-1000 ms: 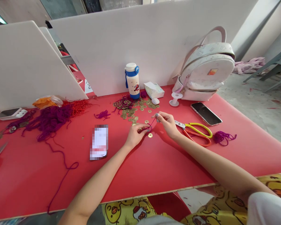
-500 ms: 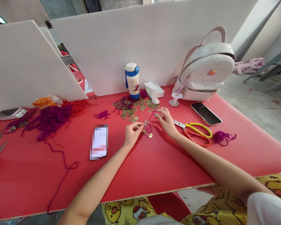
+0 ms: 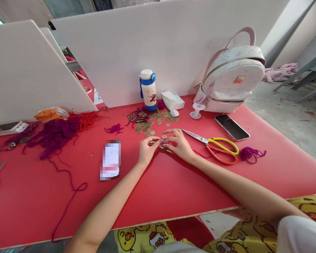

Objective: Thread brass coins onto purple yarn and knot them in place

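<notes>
My left hand (image 3: 148,150) pinches purple cord over the red table, its thumb and forefinger pressed together. Close against it, my right hand (image 3: 180,144) is closed on the same cord, fingertips meeting the left ones. Brass coins (image 3: 162,150) hang or lie just under the fingers; which of them are on the cord I cannot tell. A purple cord end (image 3: 202,155) trails out to the right beneath my right wrist. Beside that hand lie scissors (image 3: 206,141) with one yellow and one red handle. Beyond both hands spreads a pile of brass coins (image 3: 144,126).
A bottle (image 3: 149,92), a tissue pack (image 3: 173,101), a white spool (image 3: 197,111) and a backpack (image 3: 230,82) stand along the white board. One phone (image 3: 110,160) lies left, another phone (image 3: 231,127) right. Purple yarn (image 3: 54,135) heaps at the left.
My right hand has come down and left to meet the left hand; the cord stretched up between them is now drawn in. The scissor blades, formerly covered, show.
</notes>
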### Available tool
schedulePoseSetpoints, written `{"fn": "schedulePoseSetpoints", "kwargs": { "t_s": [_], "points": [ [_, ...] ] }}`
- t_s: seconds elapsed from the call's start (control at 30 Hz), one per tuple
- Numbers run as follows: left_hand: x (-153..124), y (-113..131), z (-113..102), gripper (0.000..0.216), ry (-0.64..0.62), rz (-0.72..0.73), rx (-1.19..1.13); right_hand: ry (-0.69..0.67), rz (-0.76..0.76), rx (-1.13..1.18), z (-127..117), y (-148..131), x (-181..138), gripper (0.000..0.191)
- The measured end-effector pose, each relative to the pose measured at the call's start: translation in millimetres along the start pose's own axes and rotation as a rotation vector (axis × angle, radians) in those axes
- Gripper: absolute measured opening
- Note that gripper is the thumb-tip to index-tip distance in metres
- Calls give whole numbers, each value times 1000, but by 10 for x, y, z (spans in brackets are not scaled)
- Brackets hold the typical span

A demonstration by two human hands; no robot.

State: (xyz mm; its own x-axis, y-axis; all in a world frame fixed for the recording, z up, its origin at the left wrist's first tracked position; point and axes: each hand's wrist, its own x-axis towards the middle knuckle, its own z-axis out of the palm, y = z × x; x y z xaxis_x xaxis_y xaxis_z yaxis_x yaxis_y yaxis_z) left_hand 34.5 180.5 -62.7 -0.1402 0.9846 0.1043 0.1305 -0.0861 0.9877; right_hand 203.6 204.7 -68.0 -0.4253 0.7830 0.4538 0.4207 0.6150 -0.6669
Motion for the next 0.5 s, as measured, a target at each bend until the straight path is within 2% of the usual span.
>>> {"fn": "schedulePoseSetpoints", "kwargs": {
  "t_s": [0.17, 0.23, 0.3, 0.4, 0.5],
  "points": [
    [-3, 3, 3, 14, 64, 6, 3, -66, -85, -2, -73, -23, 23, 12],
    [-15, 5, 3, 13, 54, 17, 41, -71, -119, -9, -101, -49, 23, 13],
    [-35, 7, 2, 13, -6, 53, 120, -46, -123, 5, -118, -60, 27, 16],
    [-72, 20, 0, 10, -127, 181, 245, 6, -82, 63, -117, -46, 43, 16],
    [-97, 44, -2, 12, -188, 274, 219, 26, -14, 138, -94, -17, 59, 16]
  ]
}}
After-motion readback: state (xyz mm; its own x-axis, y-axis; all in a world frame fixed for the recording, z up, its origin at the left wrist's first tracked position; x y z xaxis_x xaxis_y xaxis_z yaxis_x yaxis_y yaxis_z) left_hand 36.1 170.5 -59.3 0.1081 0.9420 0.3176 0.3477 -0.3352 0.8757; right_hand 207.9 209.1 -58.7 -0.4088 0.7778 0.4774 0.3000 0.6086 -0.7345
